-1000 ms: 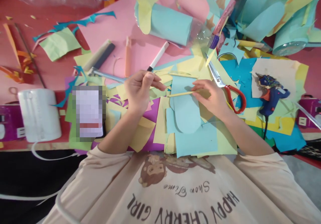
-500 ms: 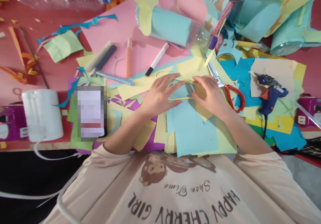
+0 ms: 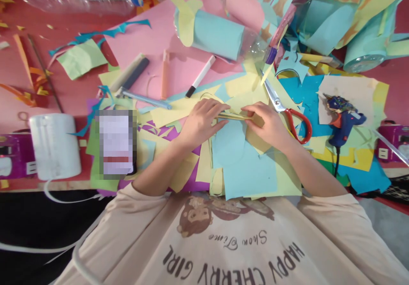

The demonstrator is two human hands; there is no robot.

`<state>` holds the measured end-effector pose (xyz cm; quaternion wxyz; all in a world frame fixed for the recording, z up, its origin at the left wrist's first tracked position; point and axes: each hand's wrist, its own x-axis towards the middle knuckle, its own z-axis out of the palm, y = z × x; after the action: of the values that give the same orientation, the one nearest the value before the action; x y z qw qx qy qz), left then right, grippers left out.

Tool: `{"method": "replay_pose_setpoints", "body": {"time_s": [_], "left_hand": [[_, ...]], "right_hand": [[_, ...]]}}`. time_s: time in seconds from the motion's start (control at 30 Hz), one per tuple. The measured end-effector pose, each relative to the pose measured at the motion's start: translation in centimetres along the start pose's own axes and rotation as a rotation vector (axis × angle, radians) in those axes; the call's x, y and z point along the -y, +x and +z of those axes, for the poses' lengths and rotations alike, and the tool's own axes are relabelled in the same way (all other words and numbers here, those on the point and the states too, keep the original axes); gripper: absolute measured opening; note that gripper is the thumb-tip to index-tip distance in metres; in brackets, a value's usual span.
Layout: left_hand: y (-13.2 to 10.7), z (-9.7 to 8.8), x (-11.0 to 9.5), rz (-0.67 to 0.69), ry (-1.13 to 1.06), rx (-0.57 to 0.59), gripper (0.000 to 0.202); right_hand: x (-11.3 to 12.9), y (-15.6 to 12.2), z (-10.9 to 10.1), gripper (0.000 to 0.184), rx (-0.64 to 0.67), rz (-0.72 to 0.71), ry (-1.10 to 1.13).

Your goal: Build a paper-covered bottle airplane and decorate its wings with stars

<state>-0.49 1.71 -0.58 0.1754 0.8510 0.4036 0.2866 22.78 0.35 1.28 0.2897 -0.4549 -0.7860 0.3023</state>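
Note:
My left hand (image 3: 201, 121) and my right hand (image 3: 270, 123) meet over a pile of coloured paper. Both pinch thin yellow paper strips (image 3: 234, 116) that run between them. The strips lie just above a light blue paper piece (image 3: 228, 142) with a rounded end. My left fingers press flat along the strips' left end, and my right fingers are closed on the right end. Yellow sheets (image 3: 244, 91) lie right behind the hands.
Red-handled scissors (image 3: 289, 110) lie just right of my right hand. A blue glue gun (image 3: 343, 121) rests further right. A black-tipped marker (image 3: 200, 77), a blue-wrapped bottle (image 3: 217, 33), a white roll (image 3: 54, 146) and a blurred phone (image 3: 116, 144) lie around.
My left hand left its spot near the marker, moved right and came down on the yellow strips. My right hand stayed on them; the two strips now lie together.

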Motion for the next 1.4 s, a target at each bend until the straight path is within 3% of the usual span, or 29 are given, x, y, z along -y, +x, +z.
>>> {"method": "replay_pose_setpoints", "body": {"time_s": [0.2, 0.37, 0.5, 0.67, 0.77, 0.93, 1.03, 1.1, 1.17, 1.23, 1.3, 1.37, 1.4], "left_hand": [[0.0, -0.5, -0.6, -0.172, -0.391, -0.047, 0.019], [-0.2, -0.5, -0.8, -0.304, -0.617, -0.076, 0.024], [0.0, -0.6, -0.9, -0.308, -0.636, -0.040, 0.022], [0.2, -1.4, -0.7, -0.249, -0.666, -0.082, 0.019], [0.3, -2.6, 0.3, -0.293, -0.636, -0.159, 0.019], [0.4, -4.8, 3.1, -0.406, -0.532, -0.355, 0.026], [0.3, -5.3, 4.9, -0.494, -0.396, -0.362, 0.031], [0.2, -5.3, 5.8, -0.531, -0.251, -0.356, 0.033], [0.2, -5.2, 6.3, -0.499, -0.054, -0.396, 0.034], [0.2, -5.1, 6.1, -0.407, 0.111, -0.461, 0.032], [0.3, -4.8, 5.4, -0.311, 0.168, -0.496, 0.020], [0.4, -4.4, 4.2, -0.261, 0.130, -0.466, 0.001], [0.4, -4.1, 3.6, -0.253, 0.110, -0.439, 0.007]], "right_hand": [[0.8, 0.0, -0.7, 0.020, -0.004, 0.201, 0.422], [0.7, -0.1, -0.4, 0.029, 0.023, 0.247, 0.522], [0.6, -0.1, -0.1, 0.016, -0.043, 0.275, 0.558], [-0.2, 0.2, -0.4, 0.007, -0.257, 0.236, 0.514], [-1.1, 0.5, -1.5, 0.008, -0.379, 0.175, 0.390], [-2.1, 0.9, -5.5, 0.009, -0.646, 0.034, 0.137], [-2.6, 0.9, -8.4, 0.012, -0.917, -0.142, 0.016], [-3.1, 0.7, -10.1, 0.016, -0.904, -0.208, -0.085], [-3.6, 0.4, -11.5, 0.016, -1.058, -0.346, -0.127], [-4.0, -0.2, -12.6, 0.020, -1.003, -0.292, -0.309], [-3.9, -0.7, -13.3, 0.026, -0.797, -0.120, -0.551], [-3.4, -1.0, -13.5, 0.027, -0.579, 0.090, -0.650], [-3.0, -1.1, -13.4, 0.027, -0.507, 0.200, -0.657]]}}
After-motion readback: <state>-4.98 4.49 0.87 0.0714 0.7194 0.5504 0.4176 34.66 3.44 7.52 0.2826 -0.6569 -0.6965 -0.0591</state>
